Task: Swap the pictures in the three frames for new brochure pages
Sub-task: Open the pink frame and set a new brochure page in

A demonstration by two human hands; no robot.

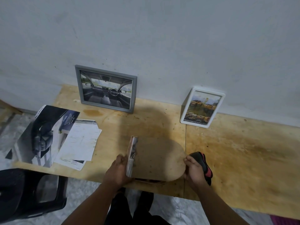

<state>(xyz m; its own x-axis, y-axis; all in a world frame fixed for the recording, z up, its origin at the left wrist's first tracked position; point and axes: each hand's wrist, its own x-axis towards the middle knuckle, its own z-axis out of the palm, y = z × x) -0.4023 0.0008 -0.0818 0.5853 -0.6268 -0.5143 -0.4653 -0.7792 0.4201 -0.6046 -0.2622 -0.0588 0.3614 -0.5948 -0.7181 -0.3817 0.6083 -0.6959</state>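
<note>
Nearest the viewer, both forearms reach over the front edge of a plywood table [227, 153]. The left hand [117, 170] pinches the left side of a brown backing board [158, 157], where a thin brochure page [131, 155] stands on edge against it. The right hand [193, 168] curls its fingers round the board's rounded right end; a black-and-red tool [205, 164] lies just behind that hand, and whether the hand also holds it cannot be told. A strip of red-brown frame [148, 180] shows beneath the board at the table's front edge. To the left, an open car brochure [43, 133] overhangs the table's left edge, with loose white pages [81, 142] lying partly on it. Bare plywood extends right of the seam and between the board and the wall. Farthest, a grey frame [106, 88] and a white frame [203, 107] lean against the wall, well apart. A black chair [30, 192] stands lower left.
</note>
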